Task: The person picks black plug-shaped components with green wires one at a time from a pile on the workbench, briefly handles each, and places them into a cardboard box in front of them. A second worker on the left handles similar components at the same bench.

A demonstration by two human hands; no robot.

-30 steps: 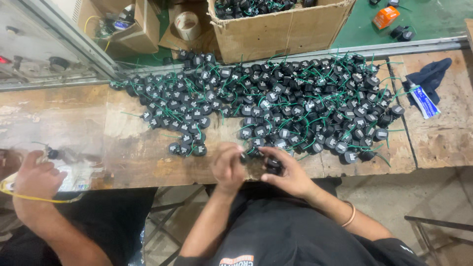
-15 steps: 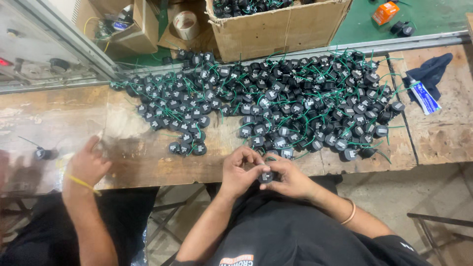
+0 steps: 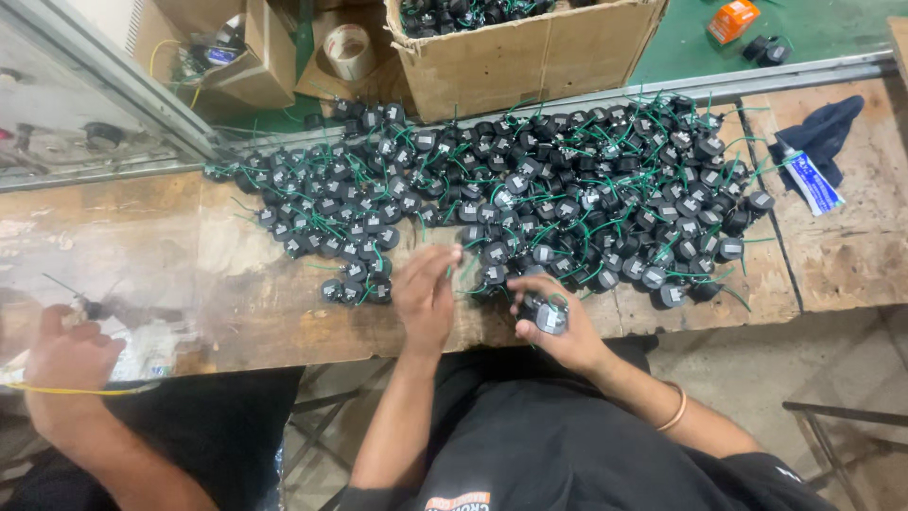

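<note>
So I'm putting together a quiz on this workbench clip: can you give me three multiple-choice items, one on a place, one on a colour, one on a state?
1. Where is the cardboard box?
A. behind the pile of black parts
B. on the floor under the bench
C. in the person's lap

2. What colour are the wires on the black parts?
A. red
B. green
C. white

3. What is the right hand doing?
A. lying flat and empty
B. holding the blue tube
C. holding a black part

Answers:
1 A, the box stands past the far edge of the pile.
2 B, thin green leads stick out all over the pile.
3 C, its fingers curl round one part at the near edge of the wooden bench, while the left hand rests open beside it.
</note>
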